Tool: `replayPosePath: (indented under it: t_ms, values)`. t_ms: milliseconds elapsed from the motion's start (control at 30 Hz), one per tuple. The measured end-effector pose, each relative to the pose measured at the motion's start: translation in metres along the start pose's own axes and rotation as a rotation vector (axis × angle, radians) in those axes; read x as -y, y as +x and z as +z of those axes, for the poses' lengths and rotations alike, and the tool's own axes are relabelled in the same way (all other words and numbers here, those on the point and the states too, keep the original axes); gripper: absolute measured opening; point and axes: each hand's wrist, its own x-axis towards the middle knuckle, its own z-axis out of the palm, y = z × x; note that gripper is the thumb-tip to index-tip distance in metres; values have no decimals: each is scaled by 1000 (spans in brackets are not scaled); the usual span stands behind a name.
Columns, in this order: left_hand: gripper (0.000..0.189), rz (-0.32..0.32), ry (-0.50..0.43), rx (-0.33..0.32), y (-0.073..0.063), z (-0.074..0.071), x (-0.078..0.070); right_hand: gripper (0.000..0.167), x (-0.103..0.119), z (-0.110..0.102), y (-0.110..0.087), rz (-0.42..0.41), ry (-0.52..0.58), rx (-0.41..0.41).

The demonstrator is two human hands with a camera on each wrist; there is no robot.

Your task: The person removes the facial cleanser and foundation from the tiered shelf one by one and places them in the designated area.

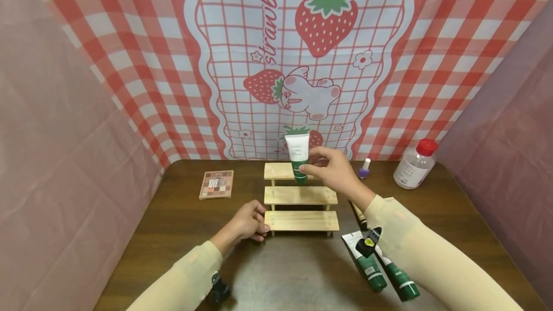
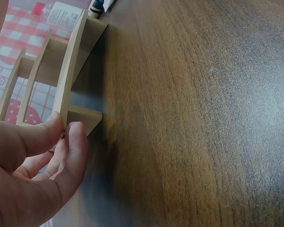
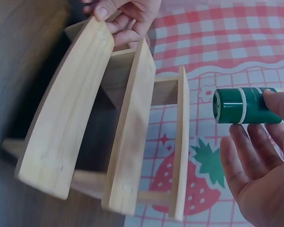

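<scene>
The stepped rack point(image 1: 301, 197) is set at centre frame on the table point(image 1: 181, 220), w/ its lowest step nearest the bottom edge and its top step toward the backdrop point(image 1: 276, 61). The left hand point(image 1: 246, 224) is placed at the rack's lower-left corner, touching it. The tube point(image 1: 298, 157) is held cap-down over the top step by the right hand point(image 1: 334, 172). A palette point(image 1: 216, 184) lies left of the rack, apart from it. A small bottle point(image 1: 365, 169) stands right of the top step; a larger bottle point(image 1: 415, 164) stands further right. Two tubes point(image 1: 380, 263) lie at lower right, partly under the right sleeve.
</scene>
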Motion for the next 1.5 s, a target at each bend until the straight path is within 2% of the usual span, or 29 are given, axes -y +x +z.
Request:
replayPosePath:
  t_ms: [167, 500, 767, 1067, 1233, 1367, 1500]
  values:
    - [44, 5, -12, 7, 0, 1, 1, 33, -5, -23, -24, 10, 3, -3]
    - [44, 9, -23, 1, 0, -1, 1, 41, -41, -75, -92, 75, 14, -41]
    - [44, 10, -22, 8, -1, -1, 2, 48, -67, -109, -139, 210, -50, -59]
    - [44, 17, -27, 14, 0, -1, 2, 54, -90, -134, -177, 336, -123, -18]
    - [44, 14, -23, 14, -1, -1, 1, 54, -104, -142, -196, 353, -137, 16]
    - [44, 10, -21, 14, -1, -1, 1, 51, -117, -146, -208, 368, -114, 45]
    - [44, 8, -20, 13, -1, -1, 0, 56, -126, -151, -217, 438, -56, 104]
